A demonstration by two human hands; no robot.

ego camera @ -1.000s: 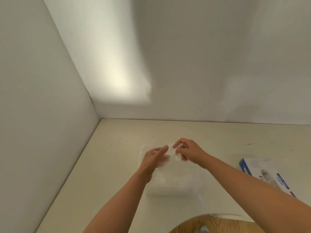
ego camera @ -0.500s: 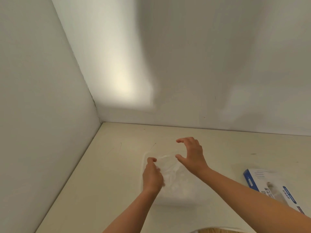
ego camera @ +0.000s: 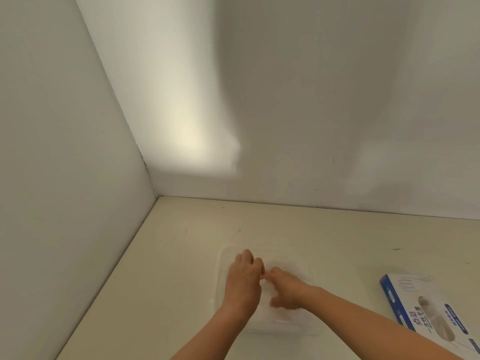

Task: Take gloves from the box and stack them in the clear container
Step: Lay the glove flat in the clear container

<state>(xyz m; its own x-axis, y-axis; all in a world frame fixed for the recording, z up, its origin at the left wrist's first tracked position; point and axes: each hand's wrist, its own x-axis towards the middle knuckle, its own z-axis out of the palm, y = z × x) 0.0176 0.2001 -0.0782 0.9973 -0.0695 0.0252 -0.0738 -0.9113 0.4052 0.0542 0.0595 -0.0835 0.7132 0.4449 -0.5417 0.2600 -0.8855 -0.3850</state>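
Gloves [ego camera: 265,317], head view: whitish pile inside clear container [ego camera: 220,258] on table [ego camera: 166,281]; box [ego camera: 426,305] well apart, right. Left hand [ego camera: 242,279] over pile, fingers bent down, pinching or pressing: cannot tell. Right hand [ego camera: 285,289] flat on pile, thumb spread.

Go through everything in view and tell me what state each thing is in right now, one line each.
Left hand: down in the clear container, fingertips hidden.
Right hand: fingers straight, pressing the gloves.
Clear container: lidless, upright on the table.
Gloves: lying flat inside, under both hands.
Glove box: lying flat, opening facing up.
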